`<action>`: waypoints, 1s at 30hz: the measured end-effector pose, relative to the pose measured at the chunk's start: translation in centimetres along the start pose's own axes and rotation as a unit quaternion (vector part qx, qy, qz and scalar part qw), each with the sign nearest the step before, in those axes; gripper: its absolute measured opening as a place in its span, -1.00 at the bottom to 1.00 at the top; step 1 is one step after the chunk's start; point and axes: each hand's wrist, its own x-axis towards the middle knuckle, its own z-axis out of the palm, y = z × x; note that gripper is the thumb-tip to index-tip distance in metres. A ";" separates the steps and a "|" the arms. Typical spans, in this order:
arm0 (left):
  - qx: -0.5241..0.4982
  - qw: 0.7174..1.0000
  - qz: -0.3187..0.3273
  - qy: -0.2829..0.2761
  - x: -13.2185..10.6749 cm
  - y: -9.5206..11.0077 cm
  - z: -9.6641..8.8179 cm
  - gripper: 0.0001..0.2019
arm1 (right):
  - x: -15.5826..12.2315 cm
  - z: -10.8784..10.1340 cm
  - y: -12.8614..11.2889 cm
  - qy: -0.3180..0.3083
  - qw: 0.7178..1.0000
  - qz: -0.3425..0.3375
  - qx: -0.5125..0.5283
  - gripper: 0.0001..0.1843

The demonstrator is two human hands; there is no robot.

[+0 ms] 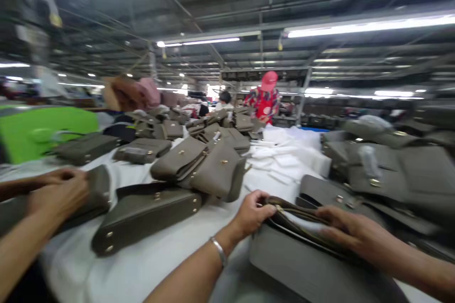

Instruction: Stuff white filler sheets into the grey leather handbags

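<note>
A grey-brown handbag point(298, 258) is in front of me with its top opening apart, and something white shows inside. My left hand point(250, 213), with a silver bracelet at the wrist, pinches one end of the bag's rim near the zipper. At the other side of the opening, my right hand point(344, 227) grips the rim between thumb and fingers. Close beyond the bag, another grey-brown bag with metal fittings point(327, 194) lies on its side. Left of my hands, a dark bag point(152, 215) rests with metal studs showing on its base.
A co-worker's hands point(60, 194) work on a bag at the left edge. Stacked bags point(209, 161) fill the middle, and more bags point(391, 170) pile up at right. White sheets point(287, 151) lie on the white-covered table point(170, 265). A person in a red cap point(269, 81) stands beyond.
</note>
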 end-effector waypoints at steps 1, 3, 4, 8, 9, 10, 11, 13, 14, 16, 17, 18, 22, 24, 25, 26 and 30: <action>0.024 0.999 0.025 0.002 -0.1 0.5 -0.2 -0.68 | -1.3 -0.7 0.0 0.010 0.999 0.031 0.037 -0.65; 0.087 0.993 0.077 0.013 0.1 1.4 -0.6 -0.63 | -3.2 -1.6 -0.1 0.044 0.992 0.076 0.089 -0.61; 0.183 0.973 0.136 0.019 0.3 2.0 -0.5 -0.67 | -4.0 -1.9 -0.2 0.062 0.990 0.084 0.094 -0.62; 0.390 0.873 0.273 -0.101 -0.1 4.9 2.0 -0.85 | -6.7 -1.9 -0.4 0.107 0.989 0.036 0.093 -0.80; 0.416 0.852 0.279 -0.156 -0.3 5.5 3.1 -0.85 | -7.1 -1.8 -0.5 0.120 0.989 0.022 0.077 -0.81; 0.442 0.827 0.279 -0.205 -0.4 6.1 4.3 -0.85 | -7.4 -1.7 -0.6 0.129 0.990 0.013 0.056 -0.82; 0.471 0.802 0.276 -0.243 -0.5 6.4 5.5 -0.85 | -7.5 -1.6 -0.7 0.132 0.991 0.008 0.035 -0.83; 0.528 0.753 0.273 -0.280 -0.6 6.7 7.7 -0.83 | -7.6 -1.6 -0.8 0.121 0.993 0.009 0.006 -0.84; 0.552 0.736 0.271 -0.282 -0.5 6.6 8.5 -0.81 | -7.5 -1.7 -0.9 0.110 0.994 0.016 -0.003 -0.83; 0.577 0.721 0.263 -0.281 -0.2 6.2 9.5 -0.80 | -7.2 -2.1 -0.9 0.085 0.996 0.036 -0.019 -0.79; 0.581 0.719 0.258 -0.282 0.0 6.1 9.8 -0.80 | -7.0 -2.3 -0.9 0.071 0.996 0.044 -0.031 -0.78; 0.584 0.718 0.252 -0.284 0.2 6.0 9.9 -0.81 | -6.8 -2.6 -1.0 0.055 0.996 0.050 -0.045 -0.77; 0.615 0.695 0.211 -0.307 1.4 6.6 10.4 -0.75 | -5.8 -4.0 -1.2 -0.022 0.991 0.075 -0.110 -0.80; 0.629 0.685 0.188 -0.315 2.0 6.9 10.6 -0.72 | -5.1 -4.7 -1.5 -0.052 0.986 0.064 -0.147 -0.80; 0.631 0.684 0.182 -0.318 2.3 7.0 10.7 -0.72 | -4.7 -5.0 -1.7 -0.065 0.983 0.052 -0.164 -0.80; 0.631 0.683 0.180 -0.320 2.5 7.0 10.8 -0.72 | -4.3 -5.2 -1.9 -0.081 0.980 0.037 -0.178 -0.79; 0.635 0.672 0.182 -0.336 3.1 6.9 11.1 -0.77 | -2.6 -5.5 -2.5 -0.135 0.964 -0.010 -0.230 -0.78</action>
